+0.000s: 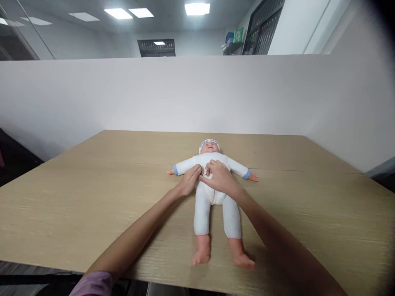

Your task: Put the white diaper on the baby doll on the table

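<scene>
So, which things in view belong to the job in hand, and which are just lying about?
In the job:
- doll, lying on its back
- white diaper around its hips
- left hand and right hand, at its waist
- table beneath

Just about:
- green package in the background
- dark object at left, unclear

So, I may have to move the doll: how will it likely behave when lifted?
The doll probably won't roll, lying on its back with arms spread. Its cloth-covered legs look softly padded, so may flop. The bare feet look moulded, so likely firmer.
</scene>
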Action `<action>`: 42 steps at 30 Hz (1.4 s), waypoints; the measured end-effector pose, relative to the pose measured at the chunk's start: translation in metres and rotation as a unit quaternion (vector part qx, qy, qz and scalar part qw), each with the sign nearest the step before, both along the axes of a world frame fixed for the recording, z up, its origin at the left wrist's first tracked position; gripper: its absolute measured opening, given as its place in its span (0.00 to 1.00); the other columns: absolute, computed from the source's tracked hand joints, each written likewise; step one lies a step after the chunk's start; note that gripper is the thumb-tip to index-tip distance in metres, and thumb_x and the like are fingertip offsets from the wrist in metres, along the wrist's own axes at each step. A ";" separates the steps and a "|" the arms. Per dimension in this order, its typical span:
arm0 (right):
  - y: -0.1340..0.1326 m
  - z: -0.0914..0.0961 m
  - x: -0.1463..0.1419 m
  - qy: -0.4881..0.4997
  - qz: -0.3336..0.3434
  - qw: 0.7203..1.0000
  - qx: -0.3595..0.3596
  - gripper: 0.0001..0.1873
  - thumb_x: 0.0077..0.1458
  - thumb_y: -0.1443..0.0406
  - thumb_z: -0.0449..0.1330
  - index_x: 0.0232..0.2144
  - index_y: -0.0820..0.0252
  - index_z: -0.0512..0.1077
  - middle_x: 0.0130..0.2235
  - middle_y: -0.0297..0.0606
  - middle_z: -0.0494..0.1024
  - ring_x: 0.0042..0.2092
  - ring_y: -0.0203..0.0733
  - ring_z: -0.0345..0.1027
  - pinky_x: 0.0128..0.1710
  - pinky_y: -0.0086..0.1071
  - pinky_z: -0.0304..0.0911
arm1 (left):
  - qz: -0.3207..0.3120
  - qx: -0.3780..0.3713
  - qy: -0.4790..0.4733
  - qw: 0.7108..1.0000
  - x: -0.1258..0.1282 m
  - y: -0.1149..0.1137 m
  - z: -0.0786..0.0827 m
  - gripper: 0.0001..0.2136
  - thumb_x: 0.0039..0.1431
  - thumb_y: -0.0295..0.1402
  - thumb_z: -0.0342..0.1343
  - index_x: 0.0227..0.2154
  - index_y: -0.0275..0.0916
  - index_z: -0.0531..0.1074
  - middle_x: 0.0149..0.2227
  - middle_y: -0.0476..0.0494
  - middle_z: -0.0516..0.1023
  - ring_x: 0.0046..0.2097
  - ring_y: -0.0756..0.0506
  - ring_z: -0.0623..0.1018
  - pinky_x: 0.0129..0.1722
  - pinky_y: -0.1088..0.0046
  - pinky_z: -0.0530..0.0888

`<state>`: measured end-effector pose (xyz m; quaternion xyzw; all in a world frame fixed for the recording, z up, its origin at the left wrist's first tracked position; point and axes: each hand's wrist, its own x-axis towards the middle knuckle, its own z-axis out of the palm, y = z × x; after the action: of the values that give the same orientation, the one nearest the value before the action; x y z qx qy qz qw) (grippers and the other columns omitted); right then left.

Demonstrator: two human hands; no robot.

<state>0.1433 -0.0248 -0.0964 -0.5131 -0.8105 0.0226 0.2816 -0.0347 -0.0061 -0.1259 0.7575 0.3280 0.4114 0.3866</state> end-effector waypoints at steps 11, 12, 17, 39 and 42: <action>0.015 -0.015 0.003 0.071 0.008 0.997 -0.008 0.12 0.59 0.65 0.58 0.26 0.54 0.59 0.31 0.32 0.67 0.36 0.43 0.63 0.40 0.36 0.57 | 0.039 -0.009 -0.082 0.996 0.002 -0.004 -0.028 0.17 0.69 0.51 0.54 0.42 0.41 0.63 0.35 0.50 0.65 0.36 0.47 0.65 0.39 0.71 0.66; 0.015 -0.015 0.002 0.092 0.005 0.996 0.001 0.12 0.58 0.66 0.58 0.27 0.53 0.57 0.31 0.32 0.67 0.36 0.43 0.63 0.39 0.36 0.57 | 0.042 -0.011 -0.086 0.995 0.002 -0.005 -0.028 0.16 0.68 0.49 0.55 0.43 0.41 0.63 0.35 0.50 0.65 0.35 0.48 0.65 0.39 0.71 0.66; -0.012 -0.003 0.001 0.185 0.013 0.980 0.071 0.10 0.52 0.73 0.53 0.32 0.52 0.58 0.37 0.38 0.70 0.44 0.48 0.66 0.46 0.40 0.63 | 0.166 0.048 -0.052 0.984 0.003 -0.025 -0.008 0.10 0.67 0.42 0.57 0.41 0.42 0.66 0.38 0.46 0.70 0.39 0.45 0.69 0.43 0.67 0.67; -0.111 -0.032 0.032 0.026 -0.060 0.997 -0.031 0.10 0.65 0.61 0.58 0.30 0.56 0.71 0.32 0.35 0.75 0.31 0.42 0.67 0.31 0.33 0.53 | 0.136 0.083 0.237 0.958 0.008 -0.091 -0.007 0.14 0.65 0.46 0.60 0.30 0.42 0.69 0.26 0.51 0.77 0.30 0.44 0.73 0.40 0.65 0.61; -0.107 -0.035 0.029 0.025 -0.054 0.998 -0.035 0.12 0.65 0.63 0.58 0.28 0.56 0.72 0.32 0.36 0.77 0.33 0.42 0.69 0.32 0.33 0.54 | 0.132 0.113 0.231 0.957 0.005 -0.087 -0.011 0.15 0.66 0.43 0.59 0.27 0.42 0.68 0.26 0.49 0.75 0.34 0.43 0.73 0.41 0.65 0.62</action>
<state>0.1726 -0.1317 -0.1313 -0.5647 -0.7731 0.0488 0.2845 -0.0300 -0.0935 -0.1365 0.8204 0.4567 0.3076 0.1542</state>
